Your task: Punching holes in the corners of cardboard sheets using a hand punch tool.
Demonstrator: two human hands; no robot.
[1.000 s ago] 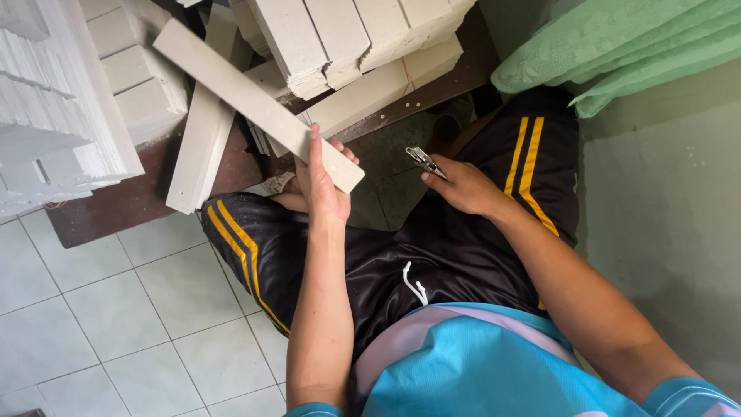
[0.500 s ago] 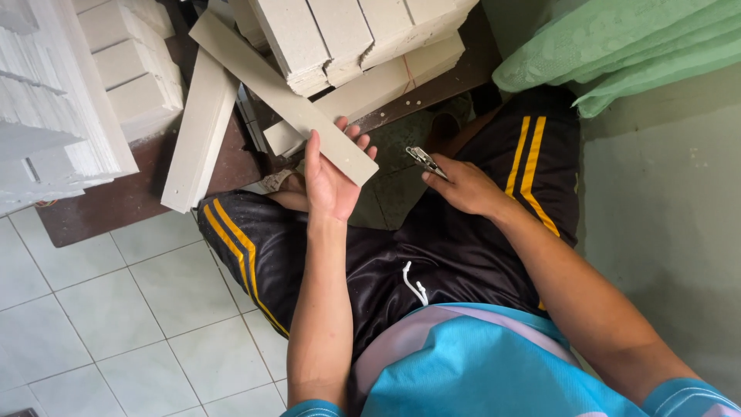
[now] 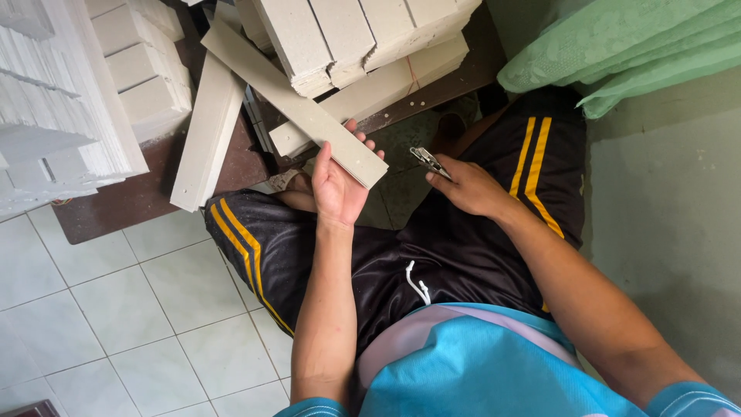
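holding a grey strip (image 3: pixel 297 104) in my left hand (image 3: pixel 337 185), grip closed on its near end; right hand (image 3: pixel 467 185), just right of it, closed on a small metal tool (image 3: pixel 429 162).

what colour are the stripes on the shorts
Yellow-orange, in pairs down each side of the black shorts; the head view shows them.

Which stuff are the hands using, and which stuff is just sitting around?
In use:
- grey cardboard strip, held by the left hand
- small metal tool, held by the right hand

Lying about:
- bundled strip stacks
- loose strip
- green cloth
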